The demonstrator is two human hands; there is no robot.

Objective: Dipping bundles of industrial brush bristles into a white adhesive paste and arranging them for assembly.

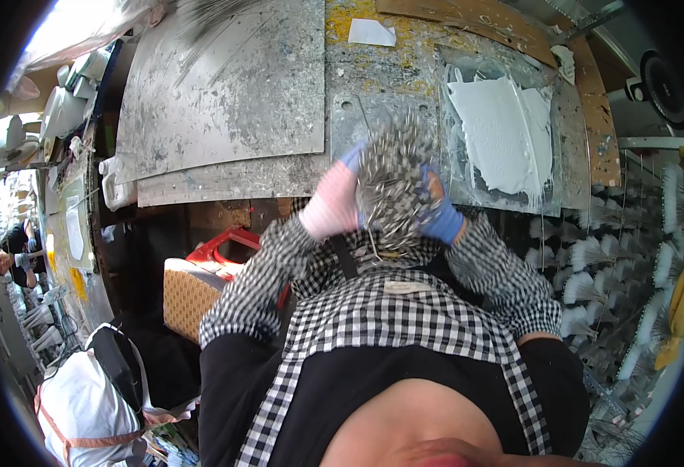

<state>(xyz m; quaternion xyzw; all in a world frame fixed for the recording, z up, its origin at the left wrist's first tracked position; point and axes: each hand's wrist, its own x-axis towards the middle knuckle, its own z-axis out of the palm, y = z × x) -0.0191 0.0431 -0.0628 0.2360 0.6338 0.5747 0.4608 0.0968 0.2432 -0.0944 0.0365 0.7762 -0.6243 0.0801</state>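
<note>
A thick bundle of thin grey wire-like sticks [396, 183] is held in front of my apron, at the table's near edge, many light ends pointing up. My left hand [334, 194], in a pink glove with blue fingertips, is closed around its left side. On the opposite side, my right hand [438, 208] grips it in a blue glove, with some bare finger showing. The undersides of the fingers are hidden by the bundle. Just beyond it lies a grey metal plate [346, 117]. To the right, white paste [501, 132] is spread thickly on a flat panel.
A large paint-spotted board [225, 101] covers the table's left, with more thin wires [209, 31] fanned on it. Racks of white-tipped tufts [591, 257] stand at the right. A red stool [229, 245] and a white bag [89, 405] are at the left. Another person [15, 261] works far left.
</note>
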